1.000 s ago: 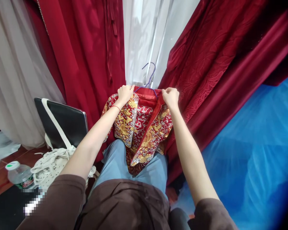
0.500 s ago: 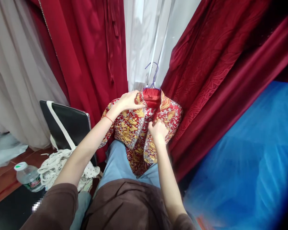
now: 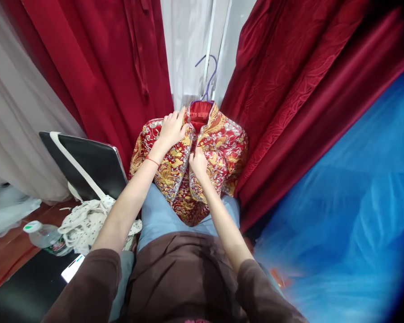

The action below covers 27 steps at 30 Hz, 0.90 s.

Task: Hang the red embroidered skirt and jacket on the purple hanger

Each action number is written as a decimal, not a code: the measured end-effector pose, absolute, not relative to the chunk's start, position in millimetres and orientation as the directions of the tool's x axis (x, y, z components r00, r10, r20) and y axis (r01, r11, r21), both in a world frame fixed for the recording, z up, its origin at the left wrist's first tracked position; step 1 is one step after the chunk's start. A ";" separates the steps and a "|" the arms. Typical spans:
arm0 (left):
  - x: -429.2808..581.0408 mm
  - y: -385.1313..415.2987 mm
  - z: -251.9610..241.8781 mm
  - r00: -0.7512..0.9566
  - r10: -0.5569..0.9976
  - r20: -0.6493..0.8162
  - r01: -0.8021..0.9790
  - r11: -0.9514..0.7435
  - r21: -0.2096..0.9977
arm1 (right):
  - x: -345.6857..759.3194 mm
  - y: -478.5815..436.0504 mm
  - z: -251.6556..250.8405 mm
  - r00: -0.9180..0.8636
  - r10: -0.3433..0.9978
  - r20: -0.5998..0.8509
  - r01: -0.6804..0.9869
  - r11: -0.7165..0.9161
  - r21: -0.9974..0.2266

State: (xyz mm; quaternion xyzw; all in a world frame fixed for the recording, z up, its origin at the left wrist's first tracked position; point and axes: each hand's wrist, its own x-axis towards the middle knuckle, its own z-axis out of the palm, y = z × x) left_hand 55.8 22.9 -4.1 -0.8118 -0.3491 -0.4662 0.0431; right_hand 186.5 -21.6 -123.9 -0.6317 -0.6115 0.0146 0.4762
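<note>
The jacket [image 3: 222, 143] rests on my lap, my right hand [image 3: 198, 163] pinched shut on its front edge. Just beyond, my left hand [image 3: 170, 130] grips the cloth beside the collar, and the purple hanger [image 3: 210, 85] sticks up before the white curtain [image 3: 185, 49].

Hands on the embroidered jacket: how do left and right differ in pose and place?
The left hand lies higher, near the collar, fingers stretched out; the right hand sits lower at the front opening, fingers curled on the edge. The left wrist wears a red string; the right wrist is bare. Both touch the embroidered jacket on its purple hanger.
</note>
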 end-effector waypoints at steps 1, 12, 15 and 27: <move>52.2 22.9 -7.1 0.312 0.507 0.803 0.576 -0.773 0.264 | 190.8 -22.8 -133.5 0.250 0.770 0.587 0.743 0.237 -0.626; 68.8 -66.6 -288.7 -0.286 0.916 -0.280 -0.362 0.167 0.917 | 205.9 -103.2 -349.0 0.120 0.966 -0.229 -0.068 -0.223 -0.973; 72.1 -73.2 -333.5 -0.143 0.864 -0.483 -0.465 0.372 0.803 | 204.4 -101.0 -372.3 0.065 0.924 -0.378 -0.175 -0.362 -0.915; 53.0 -52.0 -360.5 -0.080 0.809 -0.583 -0.780 0.314 0.542 | 224.8 -88.0 -389.1 0.070 0.881 -0.469 -0.574 -0.349 -0.741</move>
